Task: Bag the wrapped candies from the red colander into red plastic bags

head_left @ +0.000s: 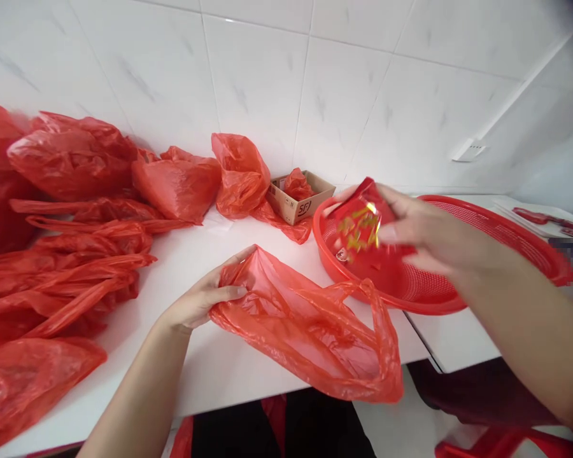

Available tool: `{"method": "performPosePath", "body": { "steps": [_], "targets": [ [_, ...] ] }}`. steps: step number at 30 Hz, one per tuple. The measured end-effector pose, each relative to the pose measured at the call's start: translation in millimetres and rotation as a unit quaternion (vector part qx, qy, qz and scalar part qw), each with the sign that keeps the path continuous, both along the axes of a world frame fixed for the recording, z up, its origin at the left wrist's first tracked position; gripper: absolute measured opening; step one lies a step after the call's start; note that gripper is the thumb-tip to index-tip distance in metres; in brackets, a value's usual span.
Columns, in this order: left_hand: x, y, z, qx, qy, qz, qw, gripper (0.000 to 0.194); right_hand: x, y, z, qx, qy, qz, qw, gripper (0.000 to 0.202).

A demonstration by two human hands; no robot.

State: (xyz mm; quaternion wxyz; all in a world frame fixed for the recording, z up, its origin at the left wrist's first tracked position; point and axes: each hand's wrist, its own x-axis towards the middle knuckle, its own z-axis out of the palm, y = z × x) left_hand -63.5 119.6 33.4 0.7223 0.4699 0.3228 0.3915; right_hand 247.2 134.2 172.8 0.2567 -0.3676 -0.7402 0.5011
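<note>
My left hand (pixel 205 294) is closed on the edge of a red plastic bag (pixel 310 324), thumb on the outside. The bag's mouth gapes toward me, and its handle loop lies to the right. My right hand (pixel 417 226) grips a shiny red packet with gold print (pixel 363 222), smeared by motion. It is above the left part of a red plastic basket (pixel 501 242) with perforated sides. Beneath the packet, a few red items and a small round white-and-red piece (pixel 342 255) show in the basket.
Filled red bags (pixel 176 181) line the wall, and flat red bags (pixel 76 280) are heaped at left. A small cardboard box (pixel 298 197) with a crumpled red bag stands behind. Red-handled scissors (pixel 549 218) lie at far right. The table edge (pixel 248 397) runs in front.
</note>
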Motion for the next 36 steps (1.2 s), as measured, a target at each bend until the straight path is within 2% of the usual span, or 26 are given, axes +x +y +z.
{"method": "performPosePath", "body": {
  "steps": [1, 2, 3, 4, 7, 10, 13, 17, 22, 25, 28, 32, 34, 36],
  "targets": [
    [0, -1, 0.1, 0.004, 0.002, -0.008, 1.000, 0.091, -18, -18, -0.7, -0.027, 0.007, 0.068, 0.997, 0.054],
    [0, -2, 0.5, 0.007, 0.006, -0.017, 1.000, 0.091, -35, -32, -6.3, -0.052, -0.031, 0.136, 0.989, 0.053],
    [-1, -3, 1.1, 0.010, 0.009, -0.025, 1.000, 0.091, -49, -41, -16.3, -0.033, -0.080, 0.163, 0.983, 0.053],
    [-2, -4, 1.9, 0.013, 0.012, -0.033, 0.999, 0.090, -60, -46, -29.4, 0.010, -0.138, 0.167, 0.976, 0.054],
    [-5, -8, 4.7, 0.015, 0.014, -0.053, 0.998, 0.087, -77, -42, -73.0, 0.172, -0.286, 0.098, 0.937, 0.055],
    [-8, -9, 6.3, 0.011, 0.003, -0.079, 0.997, 0.090, -83, -34, -100.0, 0.204, -0.382, 0.115, 0.894, 0.051],
    [-9, -7, 5.0, 0.011, -0.009, -0.092, 0.996, 0.093, -87, -35, -105.8, 0.261, -0.427, 0.138, 0.855, 0.054],
    [-13, -4, 1.0, 0.046, 0.012, -0.040, 0.998, 0.078, -80, -36, -103.6, 0.309, -0.464, 0.137, 0.819, 0.076],
    [-22, -3, 2.8, 0.081, 0.057, 0.010, 0.995, 0.067, -57, -36, -103.6, 0.281, -0.537, 0.073, 0.792, 0.086],
    [-26, -3, 5.9, 0.099, 0.091, 0.094, 0.986, 0.064, -49, -42, -102.3, 0.258, -0.572, 0.070, 0.776, 0.097],
    [-27, -2, 6.1, 0.104, 0.126, 0.168, 0.972, 0.061, -39, -50, -95.8, 0.290, -0.542, 0.020, 0.789, 0.099],
    [-25, -2, 3.6, 0.104, 0.094, 0.204, 0.969, 0.057, -15, -50, -67.5, 0.348, -0.382, -0.097, 0.850, 0.076],
    [-22, -2, 2.9, 0.104, 0.062, 0.215, 0.969, 0.059, -1, -44, -45.9, 0.307, -0.321, -0.129, 0.887, 0.059],
    [-20, -2, 2.8, 0.110, 0.036, 0.221, 0.968, 0.064, 14, -32, -25.1, 0.209, -0.278, -0.119, 0.930, 0.048]
  ]
}}
